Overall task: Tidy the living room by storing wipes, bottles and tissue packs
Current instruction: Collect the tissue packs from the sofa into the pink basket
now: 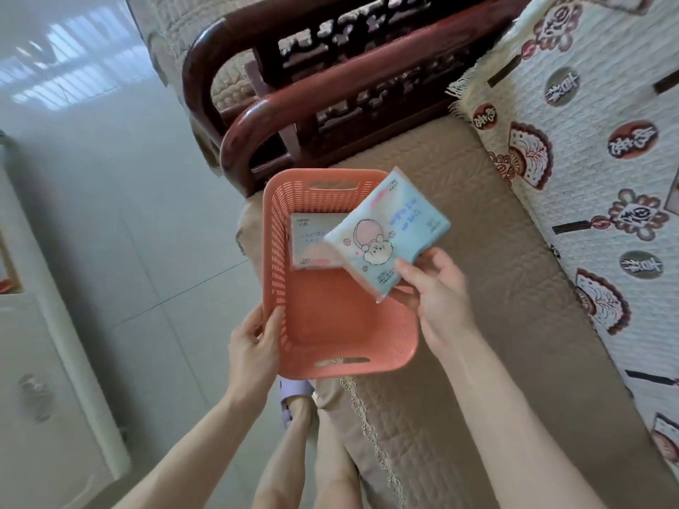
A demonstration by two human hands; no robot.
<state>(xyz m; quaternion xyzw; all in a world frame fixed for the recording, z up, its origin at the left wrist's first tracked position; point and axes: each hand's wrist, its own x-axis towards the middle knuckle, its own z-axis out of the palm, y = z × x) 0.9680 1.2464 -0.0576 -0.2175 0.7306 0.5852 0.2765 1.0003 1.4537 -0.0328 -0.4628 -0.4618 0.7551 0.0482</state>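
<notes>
A salmon-pink plastic basket (352,365) rests on the front edge of a sofa seat. My left hand (253,347) grips the basket's left rim, thumb inside the wall. My right hand (437,295) pinches the near corner of a light-blue tissue pack (389,233) printed with a cartoon figure, holding it tilted over the basket's right rim. A second, paler tissue pack (312,238) lies flat on the basket floor at the far end, partly covered by the held pack.
The beige quilted sofa seat (477,325) extends right, with a patterned cream throw (588,178) over the backrest. A dark red carved wooden armrest (294,104) stands just beyond the basket. Grey tiled floor (128,214) and a white cabinet (44,380) lie left. My foot (294,402) is below the basket.
</notes>
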